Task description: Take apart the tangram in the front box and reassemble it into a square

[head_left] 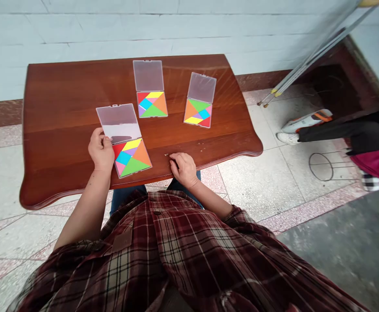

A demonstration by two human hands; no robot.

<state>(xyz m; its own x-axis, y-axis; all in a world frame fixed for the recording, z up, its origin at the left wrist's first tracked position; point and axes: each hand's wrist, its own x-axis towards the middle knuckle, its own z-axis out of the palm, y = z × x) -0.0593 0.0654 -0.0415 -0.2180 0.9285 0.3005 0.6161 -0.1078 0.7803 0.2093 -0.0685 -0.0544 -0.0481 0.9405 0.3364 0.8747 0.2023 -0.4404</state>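
Observation:
In the head view, my left hand [101, 149] is at the lower left edge of a clear lid [119, 121], its fingers curled and its thumb by the lid's corner. That lid belongs to the nearest tangram case [132, 158], whose tray is filled with red, yellow, purple, blue, pink, orange and green pieces. My right hand [184, 169] rests at the table's front edge with loosely bent fingers and nothing visible in it. Two more tangram cases lie opened farther back, one in the middle [152, 104] and one to the right [198, 113], both filled.
The brown wooden table [62, 95] stands against a pale block wall [95, 30]. Small specks lie near my right hand. On the right are metal crutches [302, 71], a wire ring frame [321, 167] and another person's leg [335, 130] with a white shoe [288, 138].

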